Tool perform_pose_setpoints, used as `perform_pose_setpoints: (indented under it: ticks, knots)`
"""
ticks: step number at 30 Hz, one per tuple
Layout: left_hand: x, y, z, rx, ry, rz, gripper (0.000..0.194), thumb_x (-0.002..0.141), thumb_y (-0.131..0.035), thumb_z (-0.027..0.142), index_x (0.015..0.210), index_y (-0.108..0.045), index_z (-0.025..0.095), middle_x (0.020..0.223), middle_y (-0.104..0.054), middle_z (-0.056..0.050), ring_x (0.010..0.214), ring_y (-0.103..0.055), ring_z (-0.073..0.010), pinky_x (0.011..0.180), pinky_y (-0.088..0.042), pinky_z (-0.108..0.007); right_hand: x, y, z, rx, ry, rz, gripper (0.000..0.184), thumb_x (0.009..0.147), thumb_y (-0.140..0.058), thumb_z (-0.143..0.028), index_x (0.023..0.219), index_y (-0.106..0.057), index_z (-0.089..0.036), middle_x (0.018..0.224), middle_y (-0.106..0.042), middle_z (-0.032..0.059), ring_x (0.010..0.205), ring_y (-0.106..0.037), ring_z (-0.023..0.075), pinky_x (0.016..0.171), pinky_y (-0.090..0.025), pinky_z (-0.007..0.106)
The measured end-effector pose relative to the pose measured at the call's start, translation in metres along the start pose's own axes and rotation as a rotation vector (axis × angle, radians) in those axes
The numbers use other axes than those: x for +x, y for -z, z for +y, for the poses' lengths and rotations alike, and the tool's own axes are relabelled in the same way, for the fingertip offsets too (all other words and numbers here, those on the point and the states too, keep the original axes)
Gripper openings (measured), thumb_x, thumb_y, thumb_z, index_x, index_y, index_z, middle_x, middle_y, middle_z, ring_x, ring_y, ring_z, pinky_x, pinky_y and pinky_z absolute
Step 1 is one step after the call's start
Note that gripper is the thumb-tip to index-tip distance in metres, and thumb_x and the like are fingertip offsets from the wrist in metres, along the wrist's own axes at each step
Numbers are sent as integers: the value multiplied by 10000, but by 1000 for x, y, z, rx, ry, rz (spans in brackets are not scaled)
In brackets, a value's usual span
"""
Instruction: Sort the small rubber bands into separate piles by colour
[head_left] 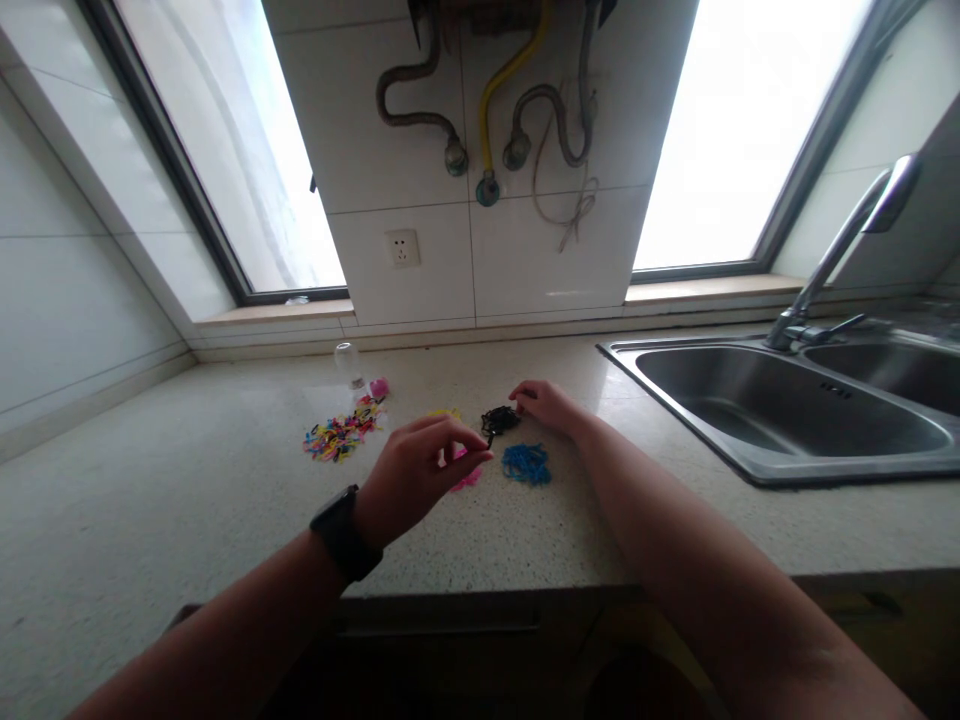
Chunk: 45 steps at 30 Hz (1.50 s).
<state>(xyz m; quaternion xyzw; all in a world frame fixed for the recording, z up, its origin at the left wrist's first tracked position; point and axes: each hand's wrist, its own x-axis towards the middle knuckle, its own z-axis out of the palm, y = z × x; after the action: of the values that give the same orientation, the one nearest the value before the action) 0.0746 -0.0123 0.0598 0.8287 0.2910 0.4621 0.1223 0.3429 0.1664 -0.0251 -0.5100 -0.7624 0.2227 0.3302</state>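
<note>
Small rubber bands lie on the counter in piles by colour. My left hand (424, 465), with a dark watch on the wrist, pinches a black rubber band (490, 440) between thumb and forefinger. Just beyond it is the black pile (499, 420). My right hand (541, 402) rests at that pile's right edge, fingers curled together; whether they hold anything is hidden. Nearer to me lies the blue pile (526, 464). A pink pile (469, 474) and a yellow pile (448, 413) are partly covered by my left hand. Mixed bands (341, 435) spread out farther left.
A clear plastic bottle (346, 365) and a pink cap (379, 387) stand behind the mixed bands. On the right, a steel sink (750, 470) with a tap (832, 250) is set into the counter (225, 520). Hoses (495, 85) hang on the tiled wall.
</note>
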Motion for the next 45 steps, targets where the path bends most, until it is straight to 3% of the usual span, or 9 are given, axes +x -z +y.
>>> perform_pose_setpoints:
  ticks: [5,11,14,19,24,33,45]
  knots:
    - [1,-2,17,-47,-126,108,60,899,-756,235,928,-710,211,783,-690,6,590,-546,-71,534,-452,-193,2,-1,3,-5,5,-4,210,889,-553,-206,962,-751,-198,777,-765,20,720,-680,159,716,-492,264]
    - [5,-6,24,-62,-197,87,68,900,-752,215,953,-709,215,789,-688,14,613,-560,-67,548,-457,-187,3,-1,3,-4,5,-10,207,885,-561,-206,964,-752,-200,776,-761,23,728,-679,166,718,-496,268]
    - [8,-10,12,-73,-86,91,54,900,-753,246,939,-730,216,759,-667,18,604,-533,-68,553,-447,-189,2,0,0,-2,-1,-14,212,889,-555,-200,961,-754,-197,781,-760,29,726,-680,166,725,-495,272]
    - [14,-21,-10,-333,291,149,181,877,-763,363,893,-742,184,699,-659,3,574,-527,-76,508,-420,-187,0,1,-4,-3,-10,-40,206,892,-557,-203,962,-751,-205,781,-760,23,721,-682,161,717,-493,265]
    - [13,-32,-21,-572,441,212,279,823,-791,435,862,-721,168,651,-636,8,513,-489,-66,446,-377,-176,1,1,-4,-6,-13,-45,212,899,-550,-208,969,-749,-194,786,-761,31,728,-681,166,713,-493,266]
    - [8,-38,-9,-688,547,161,311,830,-786,461,869,-717,160,631,-582,37,499,-439,-35,430,-329,-130,3,-1,-3,-22,-4,-46,223,892,-544,-185,966,-754,-179,766,-754,27,712,-668,159,704,-478,258]
    - [4,-34,9,-603,434,106,240,879,-751,404,867,-736,165,625,-612,22,540,-505,-48,489,-397,-129,3,0,-4,-19,3,-55,231,887,-546,-197,973,-760,-179,754,-748,17,690,-661,148,680,-472,248]
